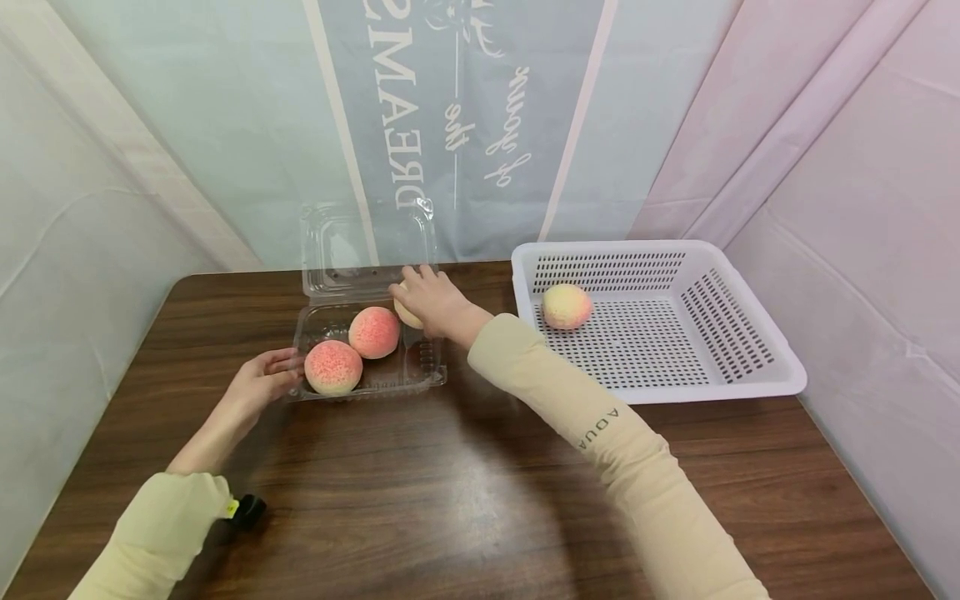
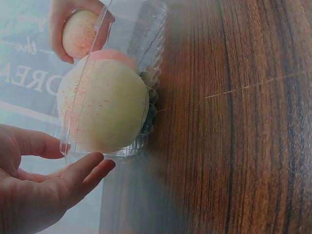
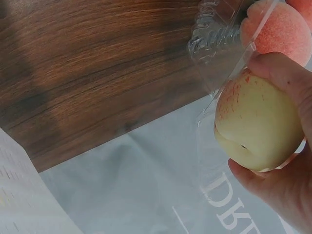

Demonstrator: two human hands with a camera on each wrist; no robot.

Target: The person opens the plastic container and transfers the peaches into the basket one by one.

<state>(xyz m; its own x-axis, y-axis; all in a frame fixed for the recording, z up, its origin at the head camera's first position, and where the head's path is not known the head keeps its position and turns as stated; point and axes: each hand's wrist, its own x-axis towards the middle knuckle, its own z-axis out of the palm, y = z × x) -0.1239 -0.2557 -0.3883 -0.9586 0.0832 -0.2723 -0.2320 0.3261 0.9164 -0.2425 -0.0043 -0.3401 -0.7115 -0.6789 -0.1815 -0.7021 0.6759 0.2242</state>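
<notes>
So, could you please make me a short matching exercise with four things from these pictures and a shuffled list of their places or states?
Things:
1. Left grip
2. White basket
3. Right grip
4. Clear container

Places or states:
A. Has a raised lid
B. Holds a pale peach
C. Is at the left end of the container
D. Contains a single yellowish peach

Right pairs: 1-C, 2-D, 3-B, 4-A.
</notes>
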